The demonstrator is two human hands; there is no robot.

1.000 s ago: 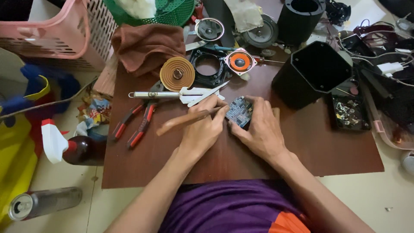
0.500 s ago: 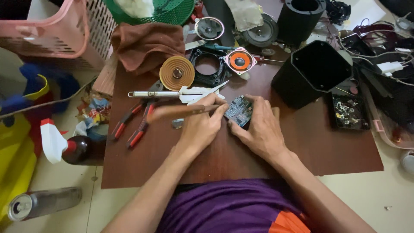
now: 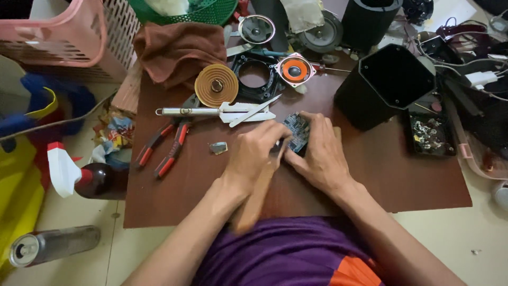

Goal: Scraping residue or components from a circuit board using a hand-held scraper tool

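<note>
A small dark circuit board (image 3: 296,130) lies near the middle of the brown table (image 3: 402,175). My right hand (image 3: 321,156) clamps over its right side and holds it down. My left hand (image 3: 256,153) grips a tool with a long wooden handle (image 3: 254,204). The handle is blurred and points back toward my body, and the tip meets the board's left edge. The tip itself is hidden between my fingers.
Red-handled pliers (image 3: 164,145), a metal hand tool (image 3: 211,112), a copper coil (image 3: 216,86) and a small metal scrap (image 3: 218,148) lie to the left. Behind are an orange speaker cone (image 3: 295,70), a brown cloth (image 3: 180,50) and a black housing (image 3: 389,85). A parts tray (image 3: 431,135) sits right. A spray bottle (image 3: 79,177) and can (image 3: 50,246) lie on the floor.
The wooden handle in my left hand has swung from pointing left across the table to pointing down toward my body. My right hand stays on the board.
</note>
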